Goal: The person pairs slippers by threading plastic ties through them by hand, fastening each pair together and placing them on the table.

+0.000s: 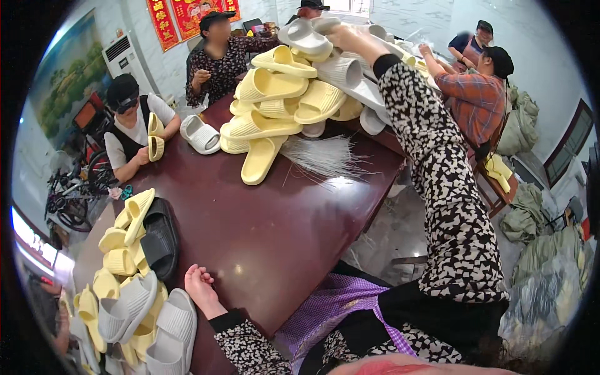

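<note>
My right arm stretches far out over the table to the top of a tall slipper pile. There my right hand (345,39) closes on a grey slipper (325,25); the fingertips are partly hidden and small. Just left of it another grey slipper (304,39) tops the heap. Below lie several pale yellow slippers (272,85). My left hand (202,286) rests at the table's near left with its fingers curled in and nothing visible in them. Beside it are a black slipper (160,240) and a grey slipper (172,331) within a second heap of yellow and grey ones.
A bundle of thin clear strands (328,156) lies on the dark red table (256,219). A lone white slipper (200,134) sits near the far left edge. Across the table, a person (134,119) holds yellow slippers; others work farther back. Sacks (544,300) stand on the right.
</note>
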Demonstrator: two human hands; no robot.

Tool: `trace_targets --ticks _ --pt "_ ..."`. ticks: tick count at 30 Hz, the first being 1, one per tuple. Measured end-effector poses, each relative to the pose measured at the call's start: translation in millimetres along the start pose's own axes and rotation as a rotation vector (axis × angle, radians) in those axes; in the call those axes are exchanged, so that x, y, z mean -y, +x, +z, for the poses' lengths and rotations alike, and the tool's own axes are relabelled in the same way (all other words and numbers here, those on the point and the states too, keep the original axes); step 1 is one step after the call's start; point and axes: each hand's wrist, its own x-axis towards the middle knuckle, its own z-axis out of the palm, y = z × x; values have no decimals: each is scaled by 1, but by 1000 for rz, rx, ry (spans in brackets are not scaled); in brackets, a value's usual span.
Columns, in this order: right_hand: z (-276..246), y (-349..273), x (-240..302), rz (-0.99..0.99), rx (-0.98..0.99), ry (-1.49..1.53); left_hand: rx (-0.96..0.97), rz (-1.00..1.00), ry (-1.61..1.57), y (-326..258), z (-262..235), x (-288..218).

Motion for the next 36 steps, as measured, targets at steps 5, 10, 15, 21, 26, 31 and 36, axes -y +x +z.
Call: trace_targets --ticks 5,10,15,21,26,31,36 --pt "7 -23 -13 120 23 -91 8 3 3 -3 16 0" --pt "4 -37 14 84 5 29 10 -12 -32 -4 6 7" --pt "-40 -84 101 -210 -117 644 29 21 -43 -8 -8 10" --pt "-153 -179 208 -479 190 1291 62 35 -38 -11 -19 13" --pt "-178 -191 226 -692 1276 2273 29 30 -44 -17 -5 15" --pt "-176 -204 305 -734 1301 2364 -11 1 -34 -6 -31 26" --pt "-180 -210 294 -735 1201 2355 54 35 -110 4 -8 26"
